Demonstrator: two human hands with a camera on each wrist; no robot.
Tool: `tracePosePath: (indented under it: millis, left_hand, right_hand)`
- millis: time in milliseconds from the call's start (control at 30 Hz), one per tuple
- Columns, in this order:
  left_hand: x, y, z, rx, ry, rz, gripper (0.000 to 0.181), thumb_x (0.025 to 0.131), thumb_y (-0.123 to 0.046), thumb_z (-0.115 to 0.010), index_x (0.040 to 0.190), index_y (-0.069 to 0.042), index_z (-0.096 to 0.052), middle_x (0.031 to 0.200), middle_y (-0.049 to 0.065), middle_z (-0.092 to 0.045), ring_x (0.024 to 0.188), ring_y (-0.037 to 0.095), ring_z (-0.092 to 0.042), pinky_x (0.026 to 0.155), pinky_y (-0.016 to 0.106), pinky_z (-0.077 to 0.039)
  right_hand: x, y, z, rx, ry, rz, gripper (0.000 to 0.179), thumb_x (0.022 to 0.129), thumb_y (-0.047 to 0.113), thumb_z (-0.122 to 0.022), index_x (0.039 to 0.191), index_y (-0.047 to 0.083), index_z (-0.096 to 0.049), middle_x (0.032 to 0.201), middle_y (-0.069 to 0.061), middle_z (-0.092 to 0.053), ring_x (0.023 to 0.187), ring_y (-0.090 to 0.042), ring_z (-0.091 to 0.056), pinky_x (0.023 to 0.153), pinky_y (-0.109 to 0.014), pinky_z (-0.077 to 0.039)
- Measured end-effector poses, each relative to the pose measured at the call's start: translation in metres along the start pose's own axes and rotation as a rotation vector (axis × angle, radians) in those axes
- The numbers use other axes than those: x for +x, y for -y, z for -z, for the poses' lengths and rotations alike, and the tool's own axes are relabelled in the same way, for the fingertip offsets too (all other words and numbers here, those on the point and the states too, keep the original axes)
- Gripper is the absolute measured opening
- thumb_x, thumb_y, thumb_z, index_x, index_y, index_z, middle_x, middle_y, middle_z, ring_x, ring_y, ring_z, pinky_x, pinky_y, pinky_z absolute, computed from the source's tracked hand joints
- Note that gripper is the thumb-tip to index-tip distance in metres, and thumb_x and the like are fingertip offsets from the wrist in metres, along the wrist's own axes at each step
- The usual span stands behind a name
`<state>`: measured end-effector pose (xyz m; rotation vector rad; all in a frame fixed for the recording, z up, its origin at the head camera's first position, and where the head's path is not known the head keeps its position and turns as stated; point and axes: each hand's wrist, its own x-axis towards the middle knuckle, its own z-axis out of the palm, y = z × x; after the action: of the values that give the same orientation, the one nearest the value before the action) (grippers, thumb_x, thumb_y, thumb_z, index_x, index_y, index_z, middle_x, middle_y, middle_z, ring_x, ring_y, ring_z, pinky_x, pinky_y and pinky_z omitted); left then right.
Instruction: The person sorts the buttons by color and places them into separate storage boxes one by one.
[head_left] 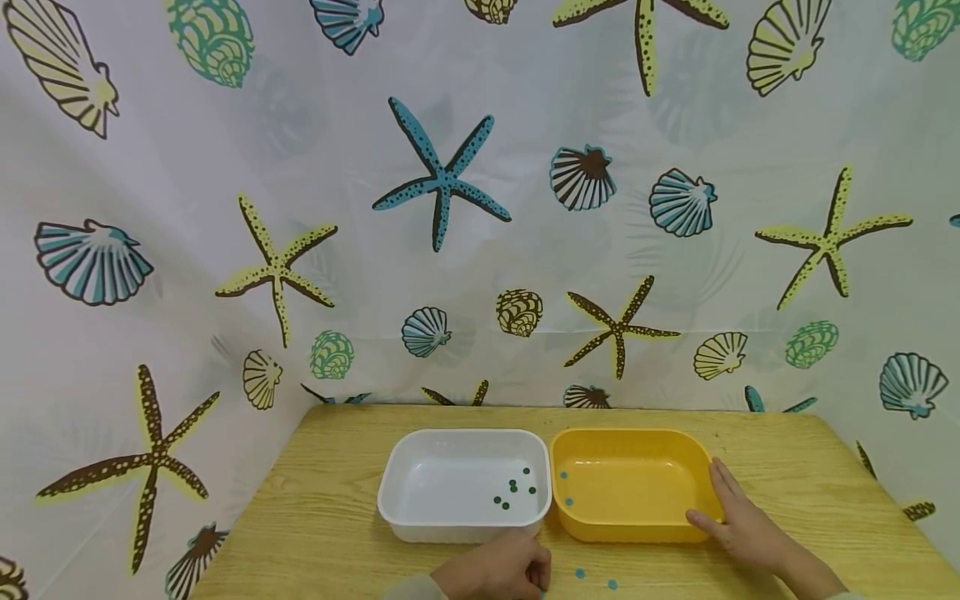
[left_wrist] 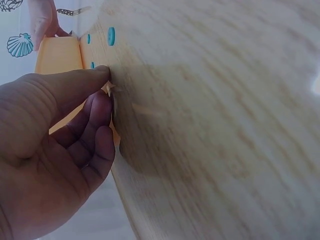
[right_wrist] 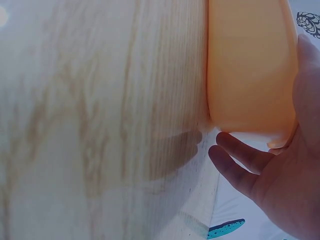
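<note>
My left hand [head_left: 504, 568] is low at the table's front, thumb and forefinger drawn together against the wood. A blue button [head_left: 542, 593] peeks out at those fingertips; the left wrist view hides it behind them. More blue buttons lie just beyond, one [left_wrist: 111, 36] standing out in that view. With its fingers fairly straight, my right hand [head_left: 750, 527] rests against the right end of a yellow tub [head_left: 630, 532], thumb by the front rim. In the right wrist view, two fingers [right_wrist: 240, 167] stretch out below the tub's end wall.
A white tub [head_left: 457, 532] stands left of the yellow one, with several dark green buttons [head_left: 513, 488] inside. Two blue buttons [head_left: 569, 502] lie at the yellow tub's left. Shell-print curtain [head_left: 450, 275] encloses the wooden table [head_left: 315, 508] at the back and sides.
</note>
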<state>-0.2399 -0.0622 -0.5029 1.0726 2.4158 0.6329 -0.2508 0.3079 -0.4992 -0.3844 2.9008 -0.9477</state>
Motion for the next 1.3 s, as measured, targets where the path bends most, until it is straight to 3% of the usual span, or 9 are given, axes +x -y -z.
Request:
tracePosePath:
  millis: [233, 467, 567, 667, 867, 1000, 1167, 1300]
  left_hand:
    - [0.005, 0.009, -0.001, -0.128, 0.061, 0.054, 0.014, 0.084, -0.010, -0.070, 0.077, -0.020, -0.063, 0.069, -0.011, -0.055, 0.063, 0.002, -0.049, 0.058, 0.020, -0.044]
    - [0.008, 0.018, -0.005, -0.112, 0.045, 0.021, 0.010, 0.088, -0.014, -0.064, 0.085, -0.023, -0.063, 0.073, -0.014, -0.056, 0.066, 0.001, -0.049, 0.061, 0.019, -0.045]
    - [0.005, 0.015, -0.003, -0.125, 0.031, 0.012, 0.009, 0.089, -0.013, -0.061, 0.088, -0.021, -0.064, 0.074, -0.014, -0.056, 0.065, 0.000, -0.049, 0.061, 0.019, -0.045]
    - [-0.003, 0.000, 0.005, -0.159, -0.003, 0.026, 0.009, 0.087, -0.010, -0.063, 0.084, -0.018, -0.064, 0.070, -0.012, -0.056, 0.062, 0.001, -0.049, 0.060, 0.018, -0.044]
    - [-0.007, -0.011, 0.011, -0.044, -0.041, 0.014, 0.004, 0.088, -0.014, -0.064, 0.087, -0.018, -0.066, 0.070, -0.016, -0.055, 0.062, -0.001, -0.048, 0.061, 0.017, -0.043]
    - [-0.005, -0.014, 0.013, -0.016, -0.047, -0.017, 0.004, 0.089, -0.014, -0.064, 0.089, -0.017, -0.067, 0.071, -0.017, -0.055, 0.063, -0.003, -0.049, 0.061, 0.016, -0.044]
    - [-0.003, -0.021, 0.019, -0.033, -0.059, -0.058, 0.004, 0.090, -0.015, -0.064, 0.090, -0.014, -0.068, 0.072, -0.018, -0.056, 0.064, -0.004, -0.049, 0.062, 0.015, -0.044]
    - [0.000, -0.027, 0.025, -0.107, -0.096, -0.097, 0.004, 0.088, -0.011, -0.066, 0.090, -0.010, -0.070, 0.073, -0.017, -0.058, 0.066, -0.005, -0.052, 0.063, 0.015, -0.046]
  right_hand:
    - [0.000, 0.000, 0.000, 0.002, 0.010, -0.008, 0.093, 0.095, 0.044, -0.052, 0.142, -0.018, -0.002, 0.148, -0.037, 0.002, 0.132, -0.055, -0.010, 0.101, -0.065, -0.015]
    - [0.000, -0.001, 0.000, 0.023, 0.029, -0.015, 0.092, 0.096, 0.044, -0.051, 0.143, -0.017, -0.001, 0.149, -0.036, 0.004, 0.132, -0.055, -0.008, 0.101, -0.065, -0.014]
    - [0.000, -0.001, 0.000, 0.025, 0.029, -0.016, 0.092, 0.096, 0.044, -0.052, 0.143, -0.017, -0.001, 0.149, -0.036, 0.004, 0.132, -0.055, -0.008, 0.101, -0.065, -0.014]
    - [0.000, 0.000, 0.000, 0.025, 0.032, -0.020, 0.093, 0.096, 0.044, -0.051, 0.143, -0.017, 0.000, 0.149, -0.036, 0.004, 0.132, -0.055, -0.007, 0.101, -0.066, -0.014]
    - [0.000, 0.000, 0.000, 0.024, 0.029, -0.017, 0.093, 0.096, 0.044, -0.051, 0.143, -0.017, 0.000, 0.149, -0.036, 0.004, 0.132, -0.055, -0.008, 0.101, -0.066, -0.014]
    - [0.000, 0.000, 0.000, 0.030, 0.024, -0.011, 0.092, 0.096, 0.043, -0.052, 0.143, -0.017, -0.001, 0.148, -0.037, 0.004, 0.132, -0.056, -0.007, 0.101, -0.066, -0.014]
    - [0.001, 0.000, 0.000, 0.031, 0.028, -0.017, 0.092, 0.096, 0.043, -0.052, 0.143, -0.017, 0.000, 0.148, -0.037, 0.004, 0.132, -0.056, -0.007, 0.101, -0.066, -0.014]
    - [0.001, -0.001, 0.000, 0.029, 0.033, -0.020, 0.092, 0.096, 0.044, -0.051, 0.143, -0.017, 0.001, 0.148, -0.037, 0.004, 0.132, -0.055, -0.007, 0.101, -0.066, -0.013]
